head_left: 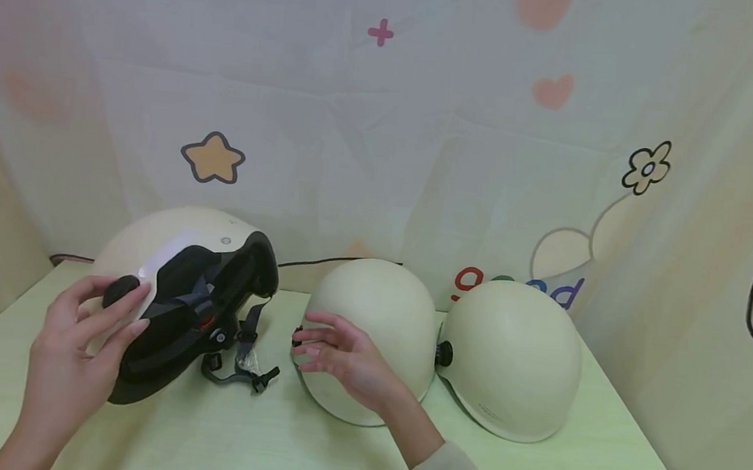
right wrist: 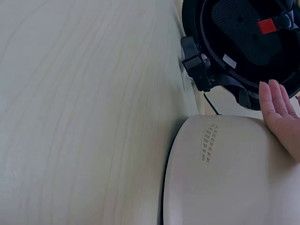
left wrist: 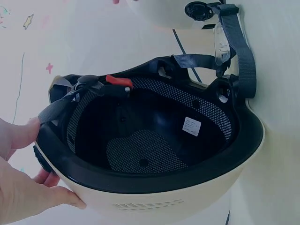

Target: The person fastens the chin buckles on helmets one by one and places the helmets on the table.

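At the left of the head view, a white helmet point(head_left: 168, 235) is tilted so that its black inside shows. My left hand point(head_left: 73, 350) grips its rim near a round black knob point(head_left: 121, 290); the left wrist view shows the thumb and fingers point(left wrist: 61, 196) on the rim. A red buckle piece point(left wrist: 119, 81) lies by the padding, and grey straps point(left wrist: 243, 56) hang onto the table. My right hand point(head_left: 355, 360) is in front of the middle white helmet point(head_left: 378, 295), fingers extended and holding nothing. In the right wrist view that hand point(right wrist: 281, 115) appears beside the middle helmet's shell point(right wrist: 225, 178).
A third white helmet point(head_left: 513, 359) sits to the right, next to the middle one, with a black knob point(head_left: 444, 354) between them. The pale green table point(head_left: 263, 449) meets a printed curtain point(head_left: 331, 134) behind and at both sides. A dark cord point(head_left: 320, 261) runs along the back.
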`<state>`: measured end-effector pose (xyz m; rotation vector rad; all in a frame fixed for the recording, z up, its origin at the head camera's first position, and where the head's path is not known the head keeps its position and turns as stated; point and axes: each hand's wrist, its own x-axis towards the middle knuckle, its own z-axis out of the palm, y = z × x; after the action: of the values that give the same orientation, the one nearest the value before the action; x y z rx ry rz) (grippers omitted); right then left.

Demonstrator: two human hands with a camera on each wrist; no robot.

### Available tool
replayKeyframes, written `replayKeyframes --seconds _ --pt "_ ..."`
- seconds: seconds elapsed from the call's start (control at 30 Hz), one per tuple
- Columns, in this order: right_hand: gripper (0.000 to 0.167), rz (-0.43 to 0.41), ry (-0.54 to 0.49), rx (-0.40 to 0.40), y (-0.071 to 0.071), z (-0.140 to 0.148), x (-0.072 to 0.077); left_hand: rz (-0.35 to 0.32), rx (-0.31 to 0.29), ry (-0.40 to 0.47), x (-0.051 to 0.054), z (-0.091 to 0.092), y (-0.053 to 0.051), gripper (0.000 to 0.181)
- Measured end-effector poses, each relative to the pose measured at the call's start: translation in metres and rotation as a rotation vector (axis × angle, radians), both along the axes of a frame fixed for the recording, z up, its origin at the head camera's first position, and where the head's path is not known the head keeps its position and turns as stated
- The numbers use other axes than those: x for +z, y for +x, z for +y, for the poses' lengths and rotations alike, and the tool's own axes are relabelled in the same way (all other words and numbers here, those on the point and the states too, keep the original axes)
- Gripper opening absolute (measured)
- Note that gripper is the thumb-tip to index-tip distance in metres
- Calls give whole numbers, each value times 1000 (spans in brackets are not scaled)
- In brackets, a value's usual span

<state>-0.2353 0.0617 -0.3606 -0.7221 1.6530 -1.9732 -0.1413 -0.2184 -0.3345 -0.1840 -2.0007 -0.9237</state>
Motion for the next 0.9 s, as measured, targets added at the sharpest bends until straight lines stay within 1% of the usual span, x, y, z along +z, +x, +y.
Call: replayKeyframes --seconds 0.07,0.13,0.2,0.27,0.33,0.43,0.53,0.73,0.8,0.9 --pt "48 -4 0 1 0 -1 -1 -22 21 9 2 0 1 47" --pt "48 0 2 5 0 -1 -1 -30 30 32 2 -2 1 48" --pt "48 6 3 5 0 -1 -1 -58 43 66 3 -5 1 46" --pt "48 10 5 3 0 -1 -2 -105 55 114 2 -9 1 44" --pt "48 14 7 2 0 -1 -2 -174 63 168 0 -13 1 41" --pt "48 26 8 10 -1 -1 -4 -266 45 226 -4 -18 3 41" --pt "48 39 15 10 -1 0 -6 -308 7 261 -7 -20 3 42" --pt "48 47 32 5 0 0 -10 -332 -15 270 -7 -18 2 42" --pt "48 54 47 4 0 0 -11 -347 -9 246 -8 -20 3 42" --pt "47 84 96 -5 1 -1 -12 -386 20 205 -8 -26 2 45"
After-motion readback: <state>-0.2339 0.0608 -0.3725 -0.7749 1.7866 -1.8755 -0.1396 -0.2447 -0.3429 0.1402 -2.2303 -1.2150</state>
